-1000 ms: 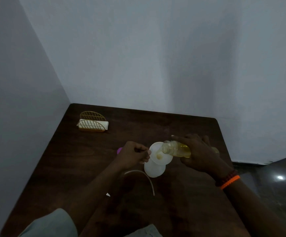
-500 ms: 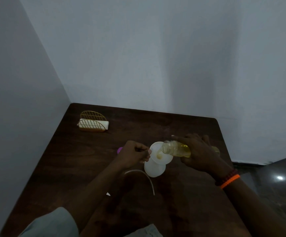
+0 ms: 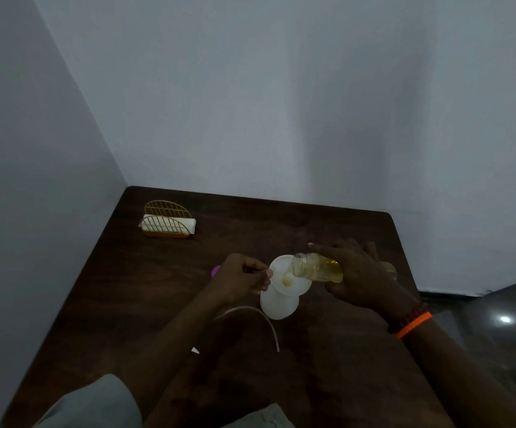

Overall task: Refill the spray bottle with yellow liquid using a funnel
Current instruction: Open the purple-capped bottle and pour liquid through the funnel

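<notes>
Table [image 3: 327, 230]: dark wood, bearing the spray bottle.
Spray bottle [image 3: 278, 305]: white, upright mid-table; probably light, tippy.
Funnel [image 3: 284, 274]: seated in its neck; best steadied at rim.
Supply bottle [image 3: 318, 268]: clear, yellow liquid, likely slick; tipped sideways over funnel.
Right hand [image 3: 358, 278]: wrapped around supply bottle.
Left hand [image 3: 239, 278]: pinching funnel rim.

A gold wire holder [image 3: 166, 223] with white napkins sits far back on the dark worktop [image 3: 327, 366]. Grey walls [image 3: 281, 103] stand behind it.

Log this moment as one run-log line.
step: pouring | right hand: tilts yellow-liquid bottle over funnel | left hand: steadies funnel rim | spray bottle: upright on table
</notes>
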